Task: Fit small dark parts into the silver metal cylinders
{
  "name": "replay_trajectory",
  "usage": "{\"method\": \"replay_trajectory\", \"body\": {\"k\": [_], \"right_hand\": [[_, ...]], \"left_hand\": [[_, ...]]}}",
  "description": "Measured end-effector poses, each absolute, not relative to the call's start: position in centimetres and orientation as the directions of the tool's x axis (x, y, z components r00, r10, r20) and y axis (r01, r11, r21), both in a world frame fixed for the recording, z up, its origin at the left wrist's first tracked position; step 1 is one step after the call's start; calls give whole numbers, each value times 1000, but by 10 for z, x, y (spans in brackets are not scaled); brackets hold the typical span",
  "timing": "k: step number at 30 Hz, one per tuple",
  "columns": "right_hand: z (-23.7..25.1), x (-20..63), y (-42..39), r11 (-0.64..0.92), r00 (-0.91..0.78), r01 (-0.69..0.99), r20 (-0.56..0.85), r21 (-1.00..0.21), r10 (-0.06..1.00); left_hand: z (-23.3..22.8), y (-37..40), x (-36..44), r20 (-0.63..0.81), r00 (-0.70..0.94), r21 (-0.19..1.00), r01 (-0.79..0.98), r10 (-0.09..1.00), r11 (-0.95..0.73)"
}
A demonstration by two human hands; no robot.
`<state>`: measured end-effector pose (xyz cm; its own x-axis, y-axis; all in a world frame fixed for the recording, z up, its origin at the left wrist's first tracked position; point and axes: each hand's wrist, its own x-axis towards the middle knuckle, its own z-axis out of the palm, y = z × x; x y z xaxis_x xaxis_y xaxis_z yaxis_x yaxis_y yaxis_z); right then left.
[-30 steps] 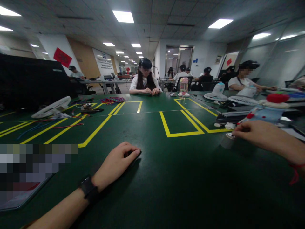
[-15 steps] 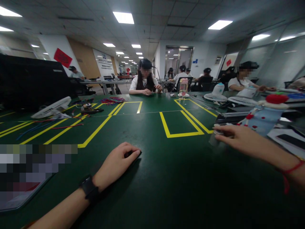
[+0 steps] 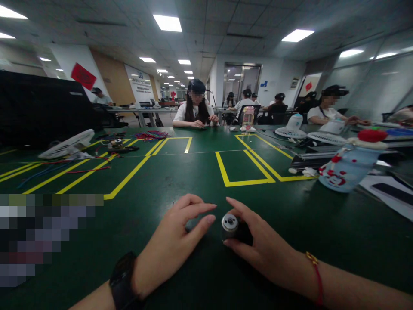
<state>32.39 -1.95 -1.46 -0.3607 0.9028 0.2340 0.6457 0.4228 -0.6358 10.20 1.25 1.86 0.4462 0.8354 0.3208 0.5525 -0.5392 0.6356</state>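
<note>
A small cylindrical metal motor (image 3: 229, 224) is upright over the green table, its round end with a centre shaft and small holes facing up. My right hand (image 3: 258, 232) curls around it from the right, thumb on the near side and fingers on the far side. The index finger is lifted off it. Just left of the motor is my left hand (image 3: 183, 230), with thumb and fingers apart and nothing between them. Whether the motor's base touches the table is hidden.
A light blue cup with a red top (image 3: 346, 168) stands at the right, beside dark metal profiles (image 3: 309, 157). White fan parts (image 3: 292, 129) lie behind. At left are another fan part (image 3: 67, 144) and loose wires (image 3: 90, 170). Yellow tape (image 3: 250, 182) marks the table. A person (image 3: 195, 107) sits opposite.
My right hand has come from the right side to the table's middle, bringing the motor. My left hand has shifted slightly right and its fingers have spread.
</note>
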Motion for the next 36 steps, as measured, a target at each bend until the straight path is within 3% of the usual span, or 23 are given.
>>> {"method": "replay_trajectory", "body": {"k": [3,8,12,19,22,25,29,32,36], "right_hand": [[-20,325,-16,405,-362,634,210,-659,908],[-15,324,-18,474,-399,615,269,-630,876],[-8,323,-20,437,-366,591,257,-678,894],[-9,322,-23,429,-350,583,263,-689,899],[-6,326,-22,444,-357,603,273,-663,893],[6,350,-11,365,-201,727,328,-581,923],[28,421,18,-11,77,953,207,-304,975],[40,477,35,-204,220,970,125,-129,968],[44,500,36,-266,271,962,71,-69,960]], "left_hand": [[24,3,122,289,495,714,458,819,-529],[27,5,129,312,397,774,422,863,-473],[21,7,117,305,331,769,467,893,-436],[-4,8,109,150,494,667,589,857,-456],[0,12,103,133,495,686,580,859,-440],[8,22,86,166,402,675,620,901,-400],[9,42,60,184,307,590,725,934,-354],[4,50,53,153,303,563,756,941,-335],[-1,49,58,157,328,549,755,932,-358]]}}
